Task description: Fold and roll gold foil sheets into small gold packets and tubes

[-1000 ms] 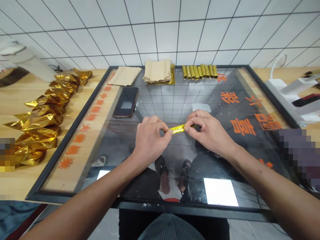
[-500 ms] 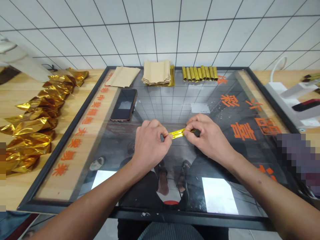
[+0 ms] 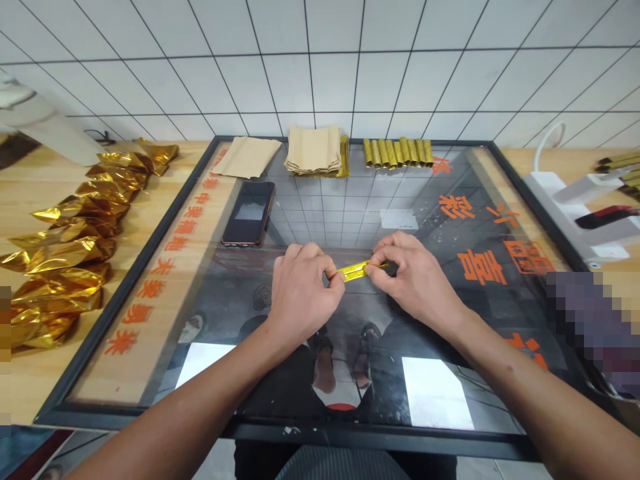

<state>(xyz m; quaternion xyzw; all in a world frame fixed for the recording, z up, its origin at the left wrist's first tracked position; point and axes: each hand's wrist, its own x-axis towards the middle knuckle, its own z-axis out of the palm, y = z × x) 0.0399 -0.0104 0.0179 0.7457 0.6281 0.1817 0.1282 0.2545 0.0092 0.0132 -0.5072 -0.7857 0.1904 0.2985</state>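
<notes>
A narrow strip of shiny gold foil paper, partly folded or rolled along its length, is stretched between my two hands above the glass panel. My left hand pinches its left end between thumb and forefinger. At the right end, my right hand pinches it the same way, and the fingers hide that end. Beyond my hands, a row of gold rolled paper tubes lies along the panel's far edge. A stack of brown-backed gold paper sheets sits left of the tubes.
Another brown paper sheet and a phone lie at the panel's left side. Crumpled gold foil pieces line the wooden table. At right stands a white power strip. A tiled wall closes the back.
The view has shifted slightly. Both hands keep their pinch on the gold foil paper, which shows a little more of its folded face now.
</notes>
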